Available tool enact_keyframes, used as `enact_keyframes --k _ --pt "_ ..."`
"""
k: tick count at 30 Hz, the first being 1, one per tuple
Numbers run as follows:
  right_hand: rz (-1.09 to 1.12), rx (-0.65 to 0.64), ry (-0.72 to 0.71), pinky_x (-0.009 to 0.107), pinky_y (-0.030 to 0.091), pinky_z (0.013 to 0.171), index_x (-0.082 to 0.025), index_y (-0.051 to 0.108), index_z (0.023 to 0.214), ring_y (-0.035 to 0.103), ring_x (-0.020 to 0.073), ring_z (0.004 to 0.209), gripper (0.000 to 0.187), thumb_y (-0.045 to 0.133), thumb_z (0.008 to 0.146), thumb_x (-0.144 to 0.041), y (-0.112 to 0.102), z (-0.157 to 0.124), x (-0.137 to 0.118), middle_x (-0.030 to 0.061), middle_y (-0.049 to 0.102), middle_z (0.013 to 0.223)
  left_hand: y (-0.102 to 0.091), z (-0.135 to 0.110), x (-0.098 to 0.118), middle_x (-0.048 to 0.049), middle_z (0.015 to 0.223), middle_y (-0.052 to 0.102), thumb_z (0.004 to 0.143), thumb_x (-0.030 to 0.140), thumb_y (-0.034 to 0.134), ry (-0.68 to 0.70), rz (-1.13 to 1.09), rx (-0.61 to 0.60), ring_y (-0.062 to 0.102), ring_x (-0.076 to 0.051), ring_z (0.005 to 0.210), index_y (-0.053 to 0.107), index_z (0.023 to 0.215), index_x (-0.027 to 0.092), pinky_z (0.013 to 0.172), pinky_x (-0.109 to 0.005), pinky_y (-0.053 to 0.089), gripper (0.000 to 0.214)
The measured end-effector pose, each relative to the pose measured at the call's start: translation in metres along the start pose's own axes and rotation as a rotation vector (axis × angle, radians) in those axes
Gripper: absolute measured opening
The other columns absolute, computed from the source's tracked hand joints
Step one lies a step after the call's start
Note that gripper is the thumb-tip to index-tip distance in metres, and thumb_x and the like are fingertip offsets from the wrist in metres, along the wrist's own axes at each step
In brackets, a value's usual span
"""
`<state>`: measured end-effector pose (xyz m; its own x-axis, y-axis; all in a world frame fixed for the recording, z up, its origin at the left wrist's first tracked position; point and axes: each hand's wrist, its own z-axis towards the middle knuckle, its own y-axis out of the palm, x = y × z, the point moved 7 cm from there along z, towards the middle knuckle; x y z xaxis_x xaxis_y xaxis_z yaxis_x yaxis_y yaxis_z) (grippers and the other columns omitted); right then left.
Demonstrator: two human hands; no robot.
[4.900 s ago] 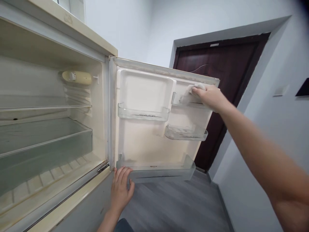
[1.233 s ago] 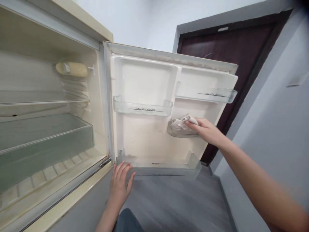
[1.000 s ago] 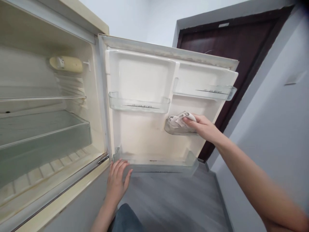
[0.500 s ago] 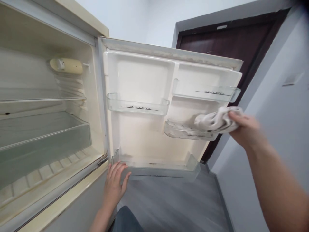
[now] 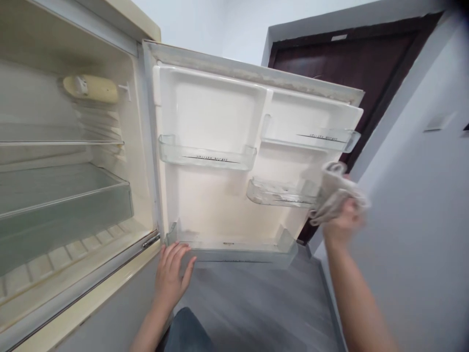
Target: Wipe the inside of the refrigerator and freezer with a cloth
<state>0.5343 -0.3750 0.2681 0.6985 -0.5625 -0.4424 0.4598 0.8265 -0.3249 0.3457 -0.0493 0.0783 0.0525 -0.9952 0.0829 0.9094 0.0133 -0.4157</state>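
The fridge door (image 5: 216,195) stands open, its white inner side facing me with several clear bins. My right hand (image 5: 342,222) is closed on a crumpled whitish cloth (image 5: 335,193), held at the door's right edge, just right of the small middle door bin (image 5: 280,193). The hand is slightly blurred. My left hand (image 5: 170,274) lies flat with its fingers spread against the lower left corner of the door, under the bottom door bin (image 5: 234,252).
The fridge interior (image 5: 66,195) at left has glass shelves and a clear drawer. A dark brown room door (image 5: 348,58) stands behind the fridge door. A grey wall (image 5: 414,220) is close on the right, grey floor (image 5: 256,308) below.
My right hand went from wiping the upper right bin to wiping inside the small middle bin, then pulled the cloth out past the door's right edge and lowered it. The left hand stayed put.
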Motion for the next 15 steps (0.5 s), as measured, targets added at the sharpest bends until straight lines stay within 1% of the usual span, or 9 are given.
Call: enact_keyframes --k 2,4,5,6,8,10,12,14,15 --pt "0.067 0.189 0.058 0.056 0.037 0.111 -0.018 0.035 0.150 0.036 0.0303 0.142 0.065 0.018 0.095 -0.049 0.012 -0.011 0.000 0.0159 0.049 0.144 0.001 -0.001 0.000 -0.0077 0.099 0.074 0.080 0.022 0.068 -0.005 0.000 -0.003 0.062 -0.028 0.108 0.055 0.109 0.018 0.106 -0.051 0.042 0.032" --pt "0.114 0.365 0.095 0.053 0.033 0.116 -0.019 0.029 0.153 0.032 0.0269 0.145 0.063 0.019 0.097 -0.045 0.020 -0.021 -0.003 0.0136 0.040 0.152 0.001 -0.001 0.000 -0.0076 0.099 0.073 0.080 0.022 0.068 -0.008 -0.003 -0.006 0.061 -0.028 0.109 0.055 0.109 0.019 0.106 -0.051 0.042 0.032" --pt "0.099 0.411 0.098 0.053 0.030 0.118 -0.019 0.026 0.154 0.028 0.0261 0.147 0.062 0.019 0.097 -0.044 0.024 -0.026 -0.007 0.0123 0.035 0.156 0.001 -0.001 0.001 -0.0076 0.099 0.073 0.080 0.022 0.067 -0.010 -0.004 -0.006 0.061 -0.028 0.109 0.055 0.109 0.019 0.106 -0.051 0.042 0.032" --pt "0.059 0.431 0.092 0.054 0.029 0.119 -0.020 0.024 0.154 0.024 0.0261 0.148 0.062 0.019 0.097 -0.043 0.028 -0.030 -0.012 0.0111 0.031 0.158 0.001 -0.001 0.001 -0.0076 0.100 0.073 0.080 0.023 0.067 -0.016 -0.004 -0.008 0.062 -0.028 0.110 0.055 0.109 0.019 0.106 -0.051 0.042 0.032" --pt "-0.047 0.437 0.065 0.061 0.024 0.119 -0.020 0.024 0.155 0.014 0.0280 0.150 0.062 0.018 0.097 -0.042 0.039 -0.038 -0.026 0.0110 0.029 0.158 0.001 -0.001 0.001 -0.0077 0.100 0.073 0.080 0.023 0.067 -0.028 -0.002 -0.008 0.062 -0.028 0.110 0.055 0.109 0.019 0.106 -0.052 0.042 0.031" --pt "-0.102 0.404 0.003 0.069 0.017 0.117 -0.018 0.025 0.154 0.008 0.0311 0.151 0.062 0.018 0.097 -0.040 0.053 -0.046 -0.042 0.0146 0.034 0.155 0.000 0.000 0.001 -0.0079 0.100 0.073 0.080 0.022 0.066 -0.032 -0.004 -0.011 0.061 -0.028 0.110 0.055 0.109 0.019 0.106 -0.051 0.042 0.031" --pt "-0.124 0.307 -0.092 0.076 0.013 0.113 -0.019 0.027 0.154 0.007 0.0346 0.151 0.062 0.020 0.096 -0.040 0.075 -0.053 -0.059 0.0169 0.040 0.151 0.000 0.001 0.001 -0.0085 0.100 0.072 0.080 0.020 0.065 -0.028 -0.011 -0.009 0.061 -0.028 0.111 0.055 0.109 0.018 0.107 -0.051 0.040 0.031" --pt "-0.135 0.205 -0.211 0.078 0.010 0.111 -0.023 0.030 0.153 0.008 0.0364 0.150 0.060 0.023 0.095 -0.039 0.100 -0.060 -0.077 0.0155 0.045 0.148 -0.001 0.001 0.002 -0.0087 0.100 0.072 0.081 0.016 0.064 -0.018 -0.017 -0.010 0.060 -0.027 0.111 0.055 0.110 0.017 0.109 -0.050 0.039 0.031" --pt "-0.131 0.193 -0.275 0.078 0.009 0.111 -0.025 0.031 0.153 0.008 0.0363 0.150 0.059 0.025 0.095 -0.037 0.110 -0.064 -0.085 0.0141 0.047 0.147 0.000 0.002 0.002 -0.0087 0.101 0.072 0.081 0.015 0.063 -0.011 -0.018 -0.015 0.059 -0.027 0.111 0.055 0.111 0.016 0.109 -0.050 0.038 0.031"
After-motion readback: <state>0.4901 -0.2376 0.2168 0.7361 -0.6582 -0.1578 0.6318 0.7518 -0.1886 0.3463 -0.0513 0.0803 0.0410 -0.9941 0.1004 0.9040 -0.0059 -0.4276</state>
